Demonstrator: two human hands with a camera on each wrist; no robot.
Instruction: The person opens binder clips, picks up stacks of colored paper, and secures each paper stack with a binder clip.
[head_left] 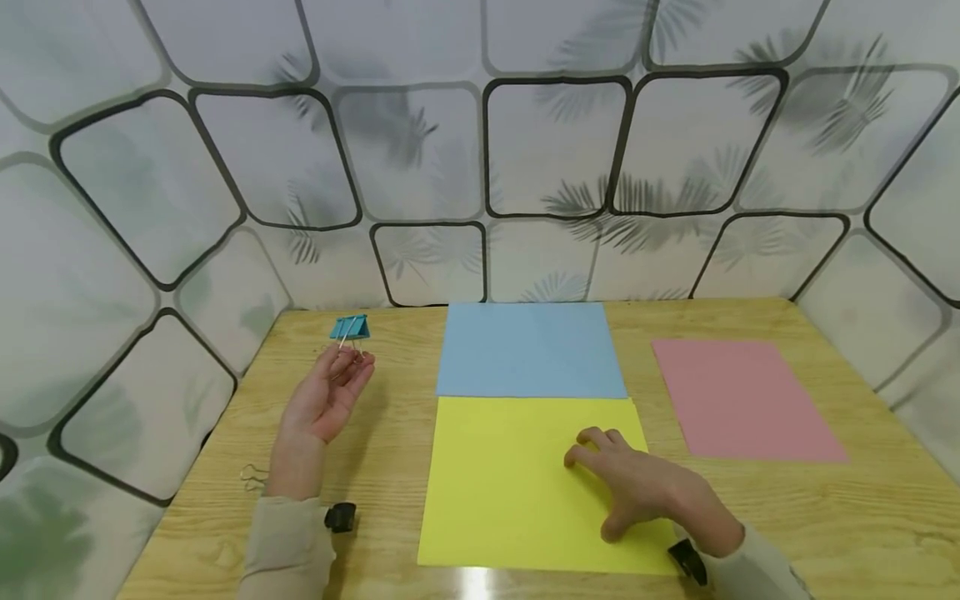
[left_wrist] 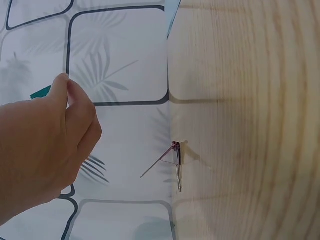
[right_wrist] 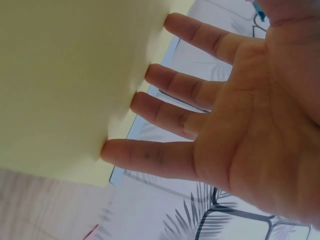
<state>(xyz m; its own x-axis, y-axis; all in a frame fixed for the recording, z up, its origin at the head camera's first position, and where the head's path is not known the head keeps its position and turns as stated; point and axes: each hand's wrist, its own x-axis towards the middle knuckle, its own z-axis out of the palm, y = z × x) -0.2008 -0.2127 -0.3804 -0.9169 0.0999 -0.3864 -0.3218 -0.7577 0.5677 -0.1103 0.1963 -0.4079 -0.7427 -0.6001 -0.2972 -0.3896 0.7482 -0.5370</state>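
Observation:
My left hand [head_left: 330,400] is raised over the left side of the table and pinches a teal binder clip [head_left: 349,327] by its wire handles. In the left wrist view only a green corner of that binder clip [left_wrist: 41,93] shows past the fingers. My right hand [head_left: 645,487] rests its fingertips on the yellow sheet [head_left: 495,483], fingers spread and slightly bent, holding nothing. In the right wrist view several fingertips touch the yellow sheet [right_wrist: 75,90]. A blue sheet [head_left: 532,350] lies against the far edge of the yellow one.
A pink sheet [head_left: 750,400] lies to the right on the wooden table [head_left: 405,358]. Beside my left forearm, wire handles [head_left: 253,477] stick out. A small dark-red clip [left_wrist: 177,147] with wire handles appears in the left wrist view. A patterned wall [head_left: 427,258] surrounds the table's back and sides.

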